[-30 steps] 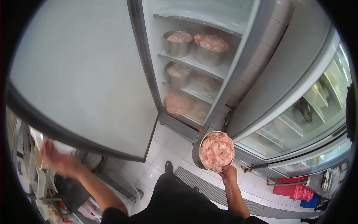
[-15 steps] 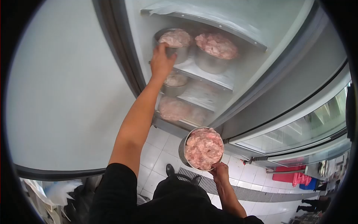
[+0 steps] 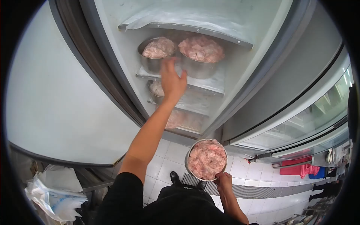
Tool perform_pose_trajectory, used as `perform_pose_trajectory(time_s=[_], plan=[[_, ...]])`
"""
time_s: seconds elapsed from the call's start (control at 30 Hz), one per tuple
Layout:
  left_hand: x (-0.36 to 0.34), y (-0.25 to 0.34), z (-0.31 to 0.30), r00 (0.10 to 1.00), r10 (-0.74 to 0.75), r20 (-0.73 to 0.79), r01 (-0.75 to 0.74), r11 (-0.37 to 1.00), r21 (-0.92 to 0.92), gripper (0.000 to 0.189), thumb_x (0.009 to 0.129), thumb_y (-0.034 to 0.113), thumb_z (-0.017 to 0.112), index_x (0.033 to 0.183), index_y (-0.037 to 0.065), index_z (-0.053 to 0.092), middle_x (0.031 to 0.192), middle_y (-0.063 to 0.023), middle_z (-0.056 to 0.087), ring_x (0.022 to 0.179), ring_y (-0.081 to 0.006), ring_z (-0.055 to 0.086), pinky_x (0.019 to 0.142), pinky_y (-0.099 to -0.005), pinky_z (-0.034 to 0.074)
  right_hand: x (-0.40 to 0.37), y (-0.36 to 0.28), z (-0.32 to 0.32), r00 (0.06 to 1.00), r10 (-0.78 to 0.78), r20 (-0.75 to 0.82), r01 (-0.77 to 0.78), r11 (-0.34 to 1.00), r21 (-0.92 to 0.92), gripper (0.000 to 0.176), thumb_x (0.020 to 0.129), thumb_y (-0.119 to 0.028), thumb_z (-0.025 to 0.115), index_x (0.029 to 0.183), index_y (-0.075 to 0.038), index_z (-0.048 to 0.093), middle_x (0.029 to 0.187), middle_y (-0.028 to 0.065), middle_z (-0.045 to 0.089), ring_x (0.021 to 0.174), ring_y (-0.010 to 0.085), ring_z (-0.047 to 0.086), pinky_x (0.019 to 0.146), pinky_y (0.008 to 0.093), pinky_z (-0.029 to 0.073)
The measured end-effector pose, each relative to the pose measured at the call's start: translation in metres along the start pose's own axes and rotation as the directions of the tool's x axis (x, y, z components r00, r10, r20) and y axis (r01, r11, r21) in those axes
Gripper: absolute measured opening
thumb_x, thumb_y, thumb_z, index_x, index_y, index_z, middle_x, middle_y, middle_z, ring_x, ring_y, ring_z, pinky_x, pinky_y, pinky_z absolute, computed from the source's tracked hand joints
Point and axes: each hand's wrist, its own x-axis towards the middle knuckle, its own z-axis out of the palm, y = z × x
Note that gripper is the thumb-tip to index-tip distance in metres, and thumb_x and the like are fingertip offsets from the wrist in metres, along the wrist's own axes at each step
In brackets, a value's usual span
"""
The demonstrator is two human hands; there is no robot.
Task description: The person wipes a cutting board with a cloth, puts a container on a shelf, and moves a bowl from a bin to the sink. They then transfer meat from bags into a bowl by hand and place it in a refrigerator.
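My right hand (image 3: 224,181) grips the rim of a round metal pot (image 3: 187,165) heaped with raw pinkish meat (image 3: 207,159), held low above the floor. My left hand (image 3: 173,80) reaches into the upright fridge, thumb and fingers apart. Its fingertips, slightly blurred, overlap the gap between two meat-filled pots on one shelf: the left pot (image 3: 150,65) and the larger right pot (image 3: 198,69). Below, the forearm partly hides another pot (image 3: 155,98) on a lower shelf, and more meat (image 3: 174,119) lies at the bottom.
The fridge door (image 3: 67,108) swings wide on the left. Plastic lines the upper shelf (image 3: 187,18). Beside the fridge stands a glass-fronted cabinet (image 3: 300,123). A floor grate (image 3: 258,191) crosses the tiles, red crates (image 3: 296,167) sit at right, and a person's legs (image 3: 326,190) show beyond.
My left hand has come off the left pot and shifted rightward across the shelf, fingers spreading. The view has turned a little; my right hand still holds its pot.
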Motion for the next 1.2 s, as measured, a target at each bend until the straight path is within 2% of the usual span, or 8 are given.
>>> perform_pose_trajectory(time_s=[0.27, 0.37, 0.43, 0.5, 0.53, 0.6, 0.8, 1.2], plan=[[0.033, -0.040, -0.043, 0.987, -0.128, -0.097, 0.146, 0.965, 0.218, 0.054, 0.077, 0.018, 0.069, 0.123, 0.004, 0.044, 0.140, -0.0266, 0.029, 0.126, -0.0451, 0.035, 0.100, -0.0475, 0.037, -0.001, 0.014, -0.023, 0.999, 0.007, -0.050, -0.005, 0.999, 0.043, 0.002, 0.071, 0.002, 0.056, 0.072, 0.001, 0.054, 0.062, 0.0062, 0.055, 0.052, 0.0191, 0.058, 0.051, 0.0354, 0.055], [-0.045, -0.049, -0.057, 0.989, -0.147, 0.033, 0.150, 0.982, -0.117, 0.041, 0.084, 0.020, 0.063, 0.117, 0.000, 0.048, 0.124, -0.0233, 0.050, 0.119, -0.0371, 0.048, 0.097, -0.0417, 0.039, 0.000, 0.013, -0.020, 0.998, -0.011, -0.063, 0.013, 0.999, 0.031, 0.003, 0.073, 0.000, 0.055, 0.071, -0.001, 0.054, 0.062, 0.0050, 0.055, 0.050, 0.0176, 0.057, 0.050, 0.0335, 0.054], [-0.176, -0.120, -0.047, 0.762, -0.393, 0.514, 0.467, 0.884, -0.017, 0.037, 0.090, 0.029, 0.057, 0.117, 0.004, 0.054, 0.110, -0.0127, 0.059, 0.099, -0.0271, 0.054, 0.086, -0.0368, 0.043, 0.003, 0.013, -0.023, 0.999, -0.025, -0.043, 0.025, 1.000, -0.002, 0.004, 0.076, -0.003, 0.056, 0.073, 0.000, 0.056, 0.064, 0.0059, 0.057, 0.052, 0.0176, 0.058, 0.052, 0.0330, 0.055], [-0.283, -0.107, -0.072, -0.068, -0.487, 0.871, 0.904, 0.340, 0.261, 0.076, 0.084, 0.060, 0.054, 0.144, 0.018, 0.033, 0.140, -0.0102, 0.041, 0.121, -0.0294, 0.045, 0.091, -0.0484, 0.043, 0.000, 0.010, -0.017, 0.999, -0.020, -0.046, 0.020, 1.000, -0.001, 0.004, 0.076, -0.003, 0.057, 0.075, 0.001, 0.057, 0.065, 0.0064, 0.058, 0.054, 0.0175, 0.059, 0.053, 0.0331, 0.055], [-0.320, -0.091, -0.089, -0.243, -0.388, 0.889, 0.950, 0.090, 0.300, 0.088, 0.079, 0.067, 0.055, 0.148, 0.026, 0.020, 0.147, -0.0079, 0.030, 0.126, -0.0386, 0.039, 0.092, -0.0586, 0.040, 0.000, 0.005, -0.011, 0.999, -0.021, -0.045, 0.021, 1.000, 0.004, 0.005, 0.077, -0.004, 0.058, 0.076, 0.001, 0.057, 0.067, 0.0068, 0.059, 0.055, 0.0175, 0.059, 0.055, 0.0332, 0.056], [-0.336, -0.036, -0.114, -0.171, -0.242, 0.955, 0.947, -0.309, 0.091, 0.087, 0.081, 0.064, 0.056, 0.148, 0.030, 0.015, 0.147, -0.0064, 0.026, 0.125, -0.0407, 0.038, 0.090, -0.0584, 0.044, 0.006, -0.004, -0.001, 0.999, -0.031, -0.012, 0.030, 0.998, -0.054, 0.006, 0.077, -0.005, 0.059, 0.077, 0.001, 0.058, 0.070, 0.0076, 0.061, 0.059, 0.0173, 0.061, 0.058, 0.0336, 0.057], [-0.291, -0.084, -0.073, 0.092, -0.327, 0.940, 0.963, -0.211, -0.168, 0.078, 0.085, 0.055, 0.056, 0.147, 0.028, 0.017, 0.148, -0.0070, 0.023, 0.131, -0.0392, 0.031, 0.083, -0.0553, 0.051, 0.045, -0.035, 0.088, 0.988, -0.088, 0.129, 0.107, 0.983, -0.152, 0.009, 0.081, -0.011, 0.060, 0.081, -0.003, 0.055, 0.069, 0.0015, 0.054, 0.060, 0.0133, 0.055, 0.064, 0.0345, 0.055], [-0.149, -0.129, 0.051, 0.383, -0.418, 0.824, 0.851, -0.188, -0.491, 0.055, 0.092, 0.039, 0.052, 0.138, 0.013, 0.037, 0.133, -0.0068, 0.040, 0.119, -0.0309, 0.042, 0.093, -0.0479, 0.041, 0.209, -0.097, 0.239, 0.960, -0.186, 0.208, 0.189, 0.982, 0.007, 0.049, 0.088, -0.030, 0.061, 0.129, -0.009, 0.044, 0.126, 0.0101, 0.048, 0.116, 0.0250, 0.048, 0.091, 0.0466, 0.046]])
